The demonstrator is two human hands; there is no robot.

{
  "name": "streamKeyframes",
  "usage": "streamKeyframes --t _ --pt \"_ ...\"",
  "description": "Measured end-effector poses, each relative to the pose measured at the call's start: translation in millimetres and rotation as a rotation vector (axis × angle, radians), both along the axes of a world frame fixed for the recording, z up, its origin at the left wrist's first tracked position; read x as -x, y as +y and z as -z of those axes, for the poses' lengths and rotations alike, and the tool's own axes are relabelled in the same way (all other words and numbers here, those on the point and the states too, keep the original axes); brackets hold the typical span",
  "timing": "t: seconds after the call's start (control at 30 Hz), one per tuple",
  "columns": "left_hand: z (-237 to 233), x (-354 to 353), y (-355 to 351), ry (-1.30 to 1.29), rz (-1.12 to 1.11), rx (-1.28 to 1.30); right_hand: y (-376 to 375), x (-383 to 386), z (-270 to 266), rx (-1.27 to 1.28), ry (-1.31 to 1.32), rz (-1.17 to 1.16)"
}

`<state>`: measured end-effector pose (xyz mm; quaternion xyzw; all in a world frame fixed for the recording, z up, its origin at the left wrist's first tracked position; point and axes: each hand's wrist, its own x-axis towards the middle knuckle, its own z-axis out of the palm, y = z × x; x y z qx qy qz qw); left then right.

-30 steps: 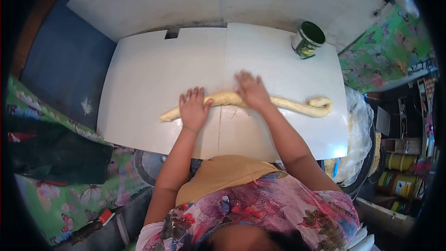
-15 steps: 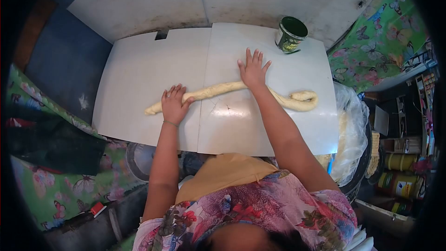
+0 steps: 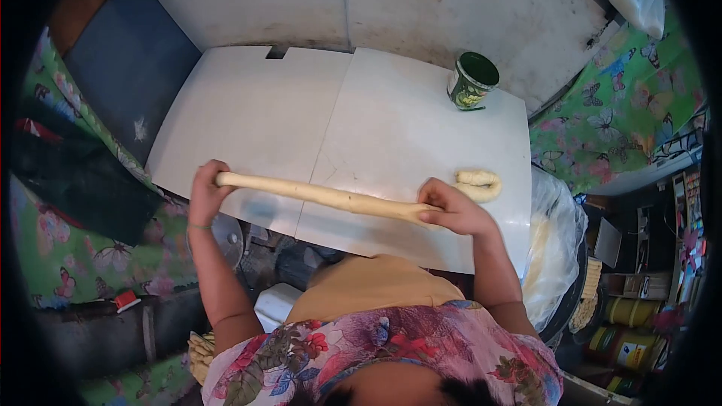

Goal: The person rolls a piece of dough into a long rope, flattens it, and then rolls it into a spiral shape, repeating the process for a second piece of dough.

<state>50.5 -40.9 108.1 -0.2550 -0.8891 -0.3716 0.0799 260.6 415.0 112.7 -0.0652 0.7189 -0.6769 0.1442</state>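
Note:
A long pale rope of dough (image 3: 327, 196) stretches between both my hands above the front part of the white table (image 3: 383, 128). At its left end my left hand (image 3: 210, 186) is closed around the dough, close to the table's left front corner. My right hand (image 3: 450, 208) grips the rope toward its other end, thumb on the near side. Just beyond my right hand, a curled end of dough (image 3: 481, 186) lies on the tabletop; my hand hides how it joins the rope.
A dark green bucket (image 3: 474, 81) stands at the table's back right. Clear plastic sheeting (image 3: 558, 233) covers something beside the right edge. A stained white board (image 3: 451, 0) rises behind the table, and a butterfly-print curtain (image 3: 602, 116) hangs at right.
Both hands had been flat on the dough on the table. Now they grip it and hold it stretched, nearer my body. My left hand moved left; my right hand came toward me.

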Motion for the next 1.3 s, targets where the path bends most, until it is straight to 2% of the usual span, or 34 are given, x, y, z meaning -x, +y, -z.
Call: streamKeyframes --t 0.1,0.13,0.17,0.2,0.23,0.3,0.33,0.37,0.4,0.47,0.5,0.6,0.67,0.73,0.8,0.9,0.97,1.0,1.07,1.17,1.23,1.3 --pt "-14.9 -11.4 6.1 -0.031 -0.003 -0.089 32.9 -23.8 -22.8 0.061 -0.030 -0.070" --pt "-16.3 -8.1 11.2 -0.055 0.016 -0.113 36.9 -17.9 -16.1 -0.073 -0.073 0.002" --pt "9.3 7.1 19.7 -0.074 0.012 -0.088 42.7 -4.7 -1.8 -0.209 -0.116 0.072" --pt "34.7 18.7 32.9 -0.056 0.021 0.169 45.7 4.6 16.3 -0.348 -0.155 0.141" --pt "50.7 21.6 47.7 -0.032 0.029 0.423 43.5 12.0 41.5 -0.741 -0.116 0.220" --pt "51.2 -0.6 81.0 -0.220 -0.023 0.608 37.3 2.3 57.2 -1.062 0.115 0.261" --pt "44.6 -5.7 87.4 -0.176 -0.053 0.593 30.1 -1.0 53.6 -1.217 0.233 0.291" --pt "39.0 -14.3 90.7 -0.142 -0.075 0.582 24.7 -3.4 49.1 -1.072 0.170 0.368" --pt "39.2 -26.4 94.2 -0.117 -0.093 0.573 17.7 -4.7 50.7 -1.038 0.226 0.377" --pt "65.4 -49.1 104.9 0.015 -0.080 0.423 0.4 -5.2 54.9 -0.968 0.332 0.395" --pt "80.2 -59.2 111.1 0.081 -0.073 0.347 -16.2 -1.0 56.6 -0.975 0.332 0.296" --pt "111.6 -86.3 140.4 0.092 -0.089 0.473 -69.8 17.9 58.4 -0.869 0.392 -0.101" --pt "123.8 -63.3 139.1 0.004 -0.150 0.545 -93.0 40.9 94.9 -0.944 0.584 -0.262" --pt "118.7 -11.9 138.0 -0.015 -0.145 0.616 -83.1 93.4 113.0 -1.186 0.652 -0.174" --pt "120.7 23.6 137.2 0.109 -0.292 0.663 -72.1 128.2 107.9 -1.316 0.564 -0.086" --pt "118.1 68.0 133.4 0.180 -0.416 0.601 -51.2 169.2 112.3 -1.311 0.423 0.224" --pt "117.8 92.1 132.9 0.104 -0.423 0.532 -42.4 178.5 105.1 -1.282 0.310 0.428" --pt "119.3 103.3 133.5 0.061 -0.425 0.501 -43.1 178.9 105.6 -1.280 0.313 0.430" --pt "127.2 111.3 131.8 0.113 -0.326 0.507 -46.1 172.8 110.6 -1.273 0.317 0.422" --pt "129.4 96.2 116.1 0.209 -0.091 0.520 -75.1 124.8 107.9 -1.210 0.212 0.124" --pt "127.6 68.2 102.5 0.213 0.077 0.581 -103.5 73.5 118.2 -1.318 0.328 0.123" --pt "113.3 37.3 96.1 0.137 0.172 0.639 -122.6 25.4 145.1 -1.210 0.464 0.216"
